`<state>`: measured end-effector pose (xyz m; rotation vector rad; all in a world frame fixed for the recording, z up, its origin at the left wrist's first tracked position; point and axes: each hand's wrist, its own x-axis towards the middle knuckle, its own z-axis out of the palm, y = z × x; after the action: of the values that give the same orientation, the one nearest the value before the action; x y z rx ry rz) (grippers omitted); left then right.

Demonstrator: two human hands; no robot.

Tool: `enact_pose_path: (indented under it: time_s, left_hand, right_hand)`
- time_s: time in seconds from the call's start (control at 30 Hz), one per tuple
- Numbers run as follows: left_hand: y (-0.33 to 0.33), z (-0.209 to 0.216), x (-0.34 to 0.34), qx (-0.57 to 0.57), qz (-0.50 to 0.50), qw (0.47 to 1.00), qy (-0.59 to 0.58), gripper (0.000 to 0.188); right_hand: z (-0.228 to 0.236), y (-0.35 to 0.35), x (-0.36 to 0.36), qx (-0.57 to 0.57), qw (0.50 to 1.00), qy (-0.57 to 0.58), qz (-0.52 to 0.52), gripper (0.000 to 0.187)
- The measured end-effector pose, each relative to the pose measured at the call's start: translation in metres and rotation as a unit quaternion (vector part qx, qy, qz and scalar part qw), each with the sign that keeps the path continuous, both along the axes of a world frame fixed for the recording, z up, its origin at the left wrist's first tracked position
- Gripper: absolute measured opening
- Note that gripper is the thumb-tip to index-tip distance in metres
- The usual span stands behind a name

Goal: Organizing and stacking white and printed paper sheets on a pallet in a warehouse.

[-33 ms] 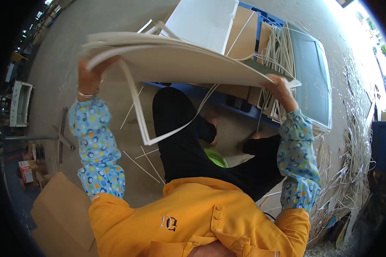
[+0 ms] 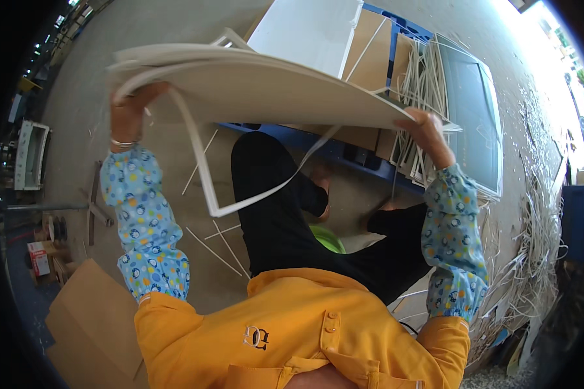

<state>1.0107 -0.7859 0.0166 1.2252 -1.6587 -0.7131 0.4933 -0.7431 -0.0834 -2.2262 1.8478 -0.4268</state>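
In the air above my knees, a curved stack of thin off-white sheets [image 2: 266, 91] spans between my two hands. My left hand [image 2: 133, 110] is wrapped round its left end, a little smeared by motion. At the other end, my right hand [image 2: 428, 133] pinches the edge of the stack. A bent white strip [image 2: 204, 172] dangles in a loop from the sheets, across my left thigh. Beyond the stack, a large white panel [image 2: 305, 32] and brown cardboard [image 2: 368, 48] lie on a blue pallet [image 2: 396, 23].
Bundled white strips [image 2: 425, 78] and a greyish-blue panel [image 2: 468, 117] lie at the pallet's right. Tangled offcuts [image 2: 532, 220] cover the floor further right. A green object [image 2: 328, 238] shows between my legs. Brown cardboard [image 2: 91, 324] lies lower left, near a metal stand [image 2: 94, 207].
The left end of the stack has shifted slightly left and up with my left hand. The dangling strip has swung left with it. My right hand has barely moved.
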Motion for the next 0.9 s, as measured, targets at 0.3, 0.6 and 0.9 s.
enact_pose_path:
  time_s: [0.3, 0.6, 0.9]
  left_hand:
    - [-0.034, -0.084, 0.089, 0.007, 0.086, 0.964, 0.25, 0.033]
    - [-0.053, -0.169, 0.055, 0.205, 0.009, 0.951, 0.232, 0.027]
    - [-0.037, -0.161, 0.051, 0.139, 0.084, 0.946, 0.281, 0.024]
  right_hand:
    - [0.129, -0.014, 0.103, -0.129, 0.985, 0.115, 0.027, 0.016]
    - [0.057, -0.034, 0.084, -0.074, 0.991, 0.106, 0.018, 0.018]
    - [0.069, -0.036, 0.095, -0.105, 0.987, 0.111, 0.046, 0.016]
